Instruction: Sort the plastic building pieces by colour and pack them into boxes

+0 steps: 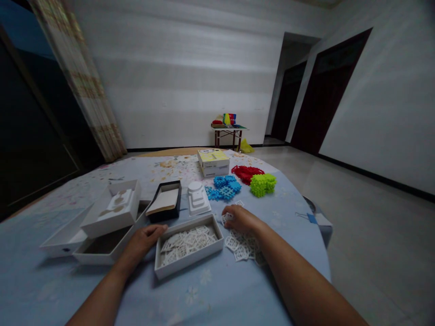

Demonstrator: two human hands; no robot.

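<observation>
A shallow white box (190, 261) filled with thin white openwork plastic pieces (190, 241) lies in front of me. At its left end, my left hand (149, 236) is closed, fingertips gripping the corner of the rim. To the right of the box, a loose pile of the same white pieces (242, 246) is spread on the cloth. Above that pile, my right hand (240, 218) has its fingers curled round a white plastic piece (226, 218). Part of the pile is hidden under my right wrist and forearm.
Stacked white open boxes (112, 217) stand at left, beside a black box (165, 199) and a white molded tray (198, 199). Farther back are blue snowflake-shaped pieces (224, 188), green pieces (263, 184), a red heap (247, 173) and a yellow-topped box (213, 162). The table edge (321, 240) curves at right.
</observation>
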